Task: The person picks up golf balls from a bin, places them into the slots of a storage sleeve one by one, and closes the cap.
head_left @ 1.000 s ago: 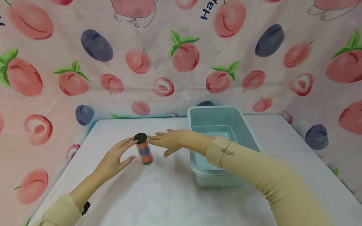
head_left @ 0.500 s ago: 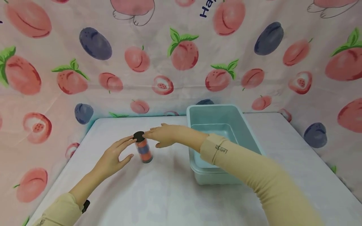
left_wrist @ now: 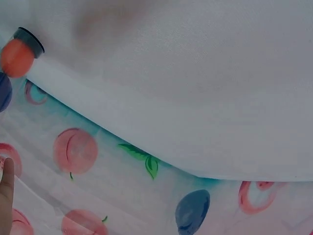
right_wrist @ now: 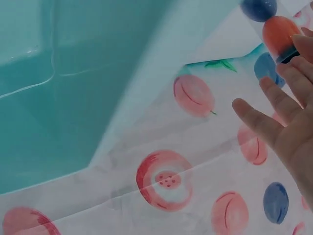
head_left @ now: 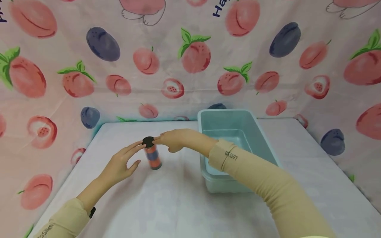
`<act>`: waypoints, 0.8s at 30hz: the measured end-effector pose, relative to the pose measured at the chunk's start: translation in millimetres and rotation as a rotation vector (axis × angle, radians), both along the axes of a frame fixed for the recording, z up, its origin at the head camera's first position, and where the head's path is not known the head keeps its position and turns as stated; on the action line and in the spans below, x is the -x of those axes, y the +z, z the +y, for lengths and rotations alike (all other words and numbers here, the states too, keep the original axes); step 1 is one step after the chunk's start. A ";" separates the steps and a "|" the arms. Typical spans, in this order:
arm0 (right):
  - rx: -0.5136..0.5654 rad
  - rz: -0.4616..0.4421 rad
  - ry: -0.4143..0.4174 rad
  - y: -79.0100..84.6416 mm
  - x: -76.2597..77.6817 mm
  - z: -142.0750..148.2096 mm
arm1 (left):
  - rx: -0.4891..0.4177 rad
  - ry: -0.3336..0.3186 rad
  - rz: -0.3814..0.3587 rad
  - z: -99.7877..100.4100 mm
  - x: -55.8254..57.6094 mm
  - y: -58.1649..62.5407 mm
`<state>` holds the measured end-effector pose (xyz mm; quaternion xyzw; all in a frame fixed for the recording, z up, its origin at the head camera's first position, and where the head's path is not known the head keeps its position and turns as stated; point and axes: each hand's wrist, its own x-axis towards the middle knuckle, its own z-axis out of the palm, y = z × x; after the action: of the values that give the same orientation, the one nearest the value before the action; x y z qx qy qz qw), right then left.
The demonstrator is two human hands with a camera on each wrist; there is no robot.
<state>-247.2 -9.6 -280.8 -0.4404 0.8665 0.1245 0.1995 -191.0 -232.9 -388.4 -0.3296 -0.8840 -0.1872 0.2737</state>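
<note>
A clear tube (head_left: 153,157) with a black lid (head_left: 148,141) stands on the white table, holding orange and blue balls. From the left, straight fingertips of my left hand (head_left: 118,165) touch the lid; its thumb is apart from the tube. My right hand (head_left: 175,138) reaches in from the right, its fingertips at the lid's other side. The right wrist view shows that hand's fingers (right_wrist: 261,122) mostly straight, with the tube (right_wrist: 281,34) beyond them. In the left wrist view, only part of the tube (left_wrist: 19,55) and one fingertip (left_wrist: 7,181) show.
A deep light-blue bin (head_left: 229,188) stands right of the tube, with my right forearm crossing above it. The white table (head_left: 166,211) ends at a fruit-printed cloth (head_left: 184,109) behind and at both sides.
My right hand has moved left until its fingertips meet the lid. My left hand keeps its place at the lid, and the tube stays standing where it was.
</note>
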 end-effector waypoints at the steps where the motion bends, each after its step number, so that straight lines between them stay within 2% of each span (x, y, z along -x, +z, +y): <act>1: 0.004 -0.014 -0.005 0.6 1.1 0.7 | 0.007 -0.001 0.001 -0.2 0.7 0.7; 5: -0.010 -0.044 0.002 1.9 3.6 0.1 | 0.034 -0.002 0.001 -1.4 1.1 1.4; 11: -0.016 -0.023 -0.017 4.4 3.1 0.9 | 0.038 0.007 0.007 -1.5 1.6 5.5; 15: -0.020 -0.013 0.004 7.1 1.9 7.7 | 0.058 0.011 0.034 0.6 0.3 10.4; 20: 0.018 -0.039 0.004 14.5 2.2 25.1 | 0.081 0.026 0.076 2.8 -0.3 16.3; 24: 0.088 -0.069 -0.002 20.9 1.3 50.6 | 0.076 0.028 0.084 4.8 -1.8 20.3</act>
<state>-248.5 40.9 -259.9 -0.4518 0.8642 0.0707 0.2096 -189.3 -228.1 -368.1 -0.3348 -0.8827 -0.1358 0.3005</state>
